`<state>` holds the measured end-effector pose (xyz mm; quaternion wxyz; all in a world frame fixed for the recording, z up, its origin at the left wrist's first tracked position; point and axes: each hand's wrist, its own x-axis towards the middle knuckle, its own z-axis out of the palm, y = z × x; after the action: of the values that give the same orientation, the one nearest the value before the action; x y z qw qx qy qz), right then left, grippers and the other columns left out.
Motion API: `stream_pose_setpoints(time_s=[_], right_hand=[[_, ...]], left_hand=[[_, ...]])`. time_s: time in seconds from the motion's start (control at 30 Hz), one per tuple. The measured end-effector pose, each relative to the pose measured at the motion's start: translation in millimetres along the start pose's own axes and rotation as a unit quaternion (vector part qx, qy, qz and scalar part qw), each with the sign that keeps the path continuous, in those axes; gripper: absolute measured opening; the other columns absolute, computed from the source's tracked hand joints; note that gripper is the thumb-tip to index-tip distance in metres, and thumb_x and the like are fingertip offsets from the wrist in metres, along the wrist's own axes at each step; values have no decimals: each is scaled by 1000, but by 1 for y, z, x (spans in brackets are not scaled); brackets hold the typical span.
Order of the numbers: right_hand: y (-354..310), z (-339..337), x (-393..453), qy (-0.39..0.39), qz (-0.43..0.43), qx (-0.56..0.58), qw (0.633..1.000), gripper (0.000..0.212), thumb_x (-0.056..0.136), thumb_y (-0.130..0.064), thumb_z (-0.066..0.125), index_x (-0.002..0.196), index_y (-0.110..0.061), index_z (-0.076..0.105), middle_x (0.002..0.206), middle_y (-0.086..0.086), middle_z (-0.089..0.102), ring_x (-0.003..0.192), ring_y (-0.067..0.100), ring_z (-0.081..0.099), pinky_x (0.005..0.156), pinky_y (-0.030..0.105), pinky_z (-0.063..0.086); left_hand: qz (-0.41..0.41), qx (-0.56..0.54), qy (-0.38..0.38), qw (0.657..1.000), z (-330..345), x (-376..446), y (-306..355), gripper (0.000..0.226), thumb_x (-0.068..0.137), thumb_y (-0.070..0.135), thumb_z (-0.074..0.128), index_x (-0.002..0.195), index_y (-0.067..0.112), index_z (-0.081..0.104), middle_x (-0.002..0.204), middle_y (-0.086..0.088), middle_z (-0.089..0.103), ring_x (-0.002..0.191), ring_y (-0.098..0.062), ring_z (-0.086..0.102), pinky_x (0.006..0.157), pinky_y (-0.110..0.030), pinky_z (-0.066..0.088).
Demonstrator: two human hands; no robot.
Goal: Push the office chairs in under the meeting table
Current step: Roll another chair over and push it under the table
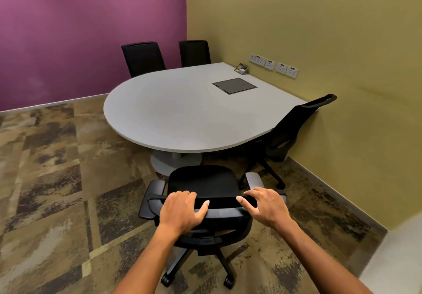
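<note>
A black office chair stands on the carpet just short of the grey meeting table, its seat facing the table's rounded end. My left hand grips the top of its backrest on the left. My right hand rests on the backrest top on the right, fingers spread and curled over the edge. A second black chair is tucked against the table's right side by the wall. Two more black chairs stand at the far side.
The table's round pedestal base sits ahead of the near chair. A dark hatch lies in the tabletop, and a small holder is at its far corner. Wall sockets line the yellow wall. Patterned carpet spreads to the left.
</note>
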<state>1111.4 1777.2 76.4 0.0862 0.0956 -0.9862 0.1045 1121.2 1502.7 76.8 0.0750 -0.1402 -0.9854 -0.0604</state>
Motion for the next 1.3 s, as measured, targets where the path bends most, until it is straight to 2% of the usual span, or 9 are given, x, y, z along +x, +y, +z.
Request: stream_pose_setpoints(time_s=[0.1, 0.2, 0.4, 0.47, 0.63, 0.73, 0.8, 1.0, 1.3], right_hand=[[10, -2, 15, -2, -14, 3, 1000, 91, 83, -89, 10, 117, -31, 71, 107, -13, 71, 95, 5, 63, 77, 18, 44], [16, -5, 40, -4, -20, 10, 1000, 89, 84, -88, 13, 115, -30, 72, 106, -12, 72, 93, 4, 64, 72, 14, 40], [65, -7, 69, 9, -8, 13, 1000, 91, 82, -88, 10, 116, -31, 71, 112, -13, 71, 99, 4, 64, 76, 13, 41], [78, -9, 79, 8, -12, 14, 1000, 93, 81, -89, 7, 118, -31, 70, 115, -14, 70, 102, 4, 63, 79, 13, 41], [95, 6, 112, 15, -62, 13, 998, 88, 84, -90, 16, 123, -29, 67, 115, -11, 70, 101, 7, 64, 82, 20, 46], [117, 8, 146, -3, -99, 2, 995, 89, 83, -91, 18, 127, -28, 65, 117, -9, 69, 104, 9, 63, 87, 26, 49], [157, 10, 168, -26, -106, 13, 994, 93, 82, -92, 16, 128, -27, 64, 116, -8, 69, 103, 10, 63, 87, 27, 50], [205, 0, 208, -26, -128, 16, 991, 93, 83, -91, 17, 123, -24, 67, 108, -6, 71, 94, 12, 64, 81, 29, 52], [225, 9, 242, -38, -149, 25, 988, 92, 79, -94, 27, 124, -23, 66, 112, -6, 70, 99, 15, 65, 87, 33, 51]], left_hand=[[-6, 15, 1, 1000, 3, 14, 3, 70, 92, 68, 22, 96, 18, 70, 80, 3, 68, 75, -16, 62, 73, -35, 51], [-13, 10, 14, 1000, 2, 41, 0, 69, 92, 69, 25, 91, 17, 71, 74, 3, 66, 69, -16, 62, 71, -35, 52], [-4, 8, 9, 1000, 20, 93, 27, 72, 91, 71, 22, 91, 19, 71, 72, 6, 65, 68, -13, 60, 70, -32, 53], [-7, 6, 30, 1000, 24, 106, 34, 72, 90, 72, 22, 92, 19, 71, 72, 6, 65, 68, -12, 60, 70, -32, 53], [-17, -8, 64, 998, 36, 136, 22, 70, 91, 73, 28, 89, 19, 72, 70, 6, 65, 66, -11, 61, 67, -34, 53], [-43, -5, 89, 995, 48, 166, 28, 68, 91, 72, 33, 88, 17, 72, 76, 3, 70, 71, -14, 65, 69, -37, 55], [-56, -6, 87, 995, 66, 197, 54, 66, 91, 71, 34, 89, 18, 72, 79, 3, 72, 74, -15, 66, 70, -36, 55], [-76, -21, 98, 992, 66, 241, 89, 61, 91, 70, 39, 96, 20, 73, 81, 5, 72, 75, -14, 67, 71, -34, 56], [-72, -26, 114, 990, 74, 276, 86, 53, 91, 65, 47, 95, 19, 74, 80, 6, 72, 74, -13, 68, 68, -32, 57]])
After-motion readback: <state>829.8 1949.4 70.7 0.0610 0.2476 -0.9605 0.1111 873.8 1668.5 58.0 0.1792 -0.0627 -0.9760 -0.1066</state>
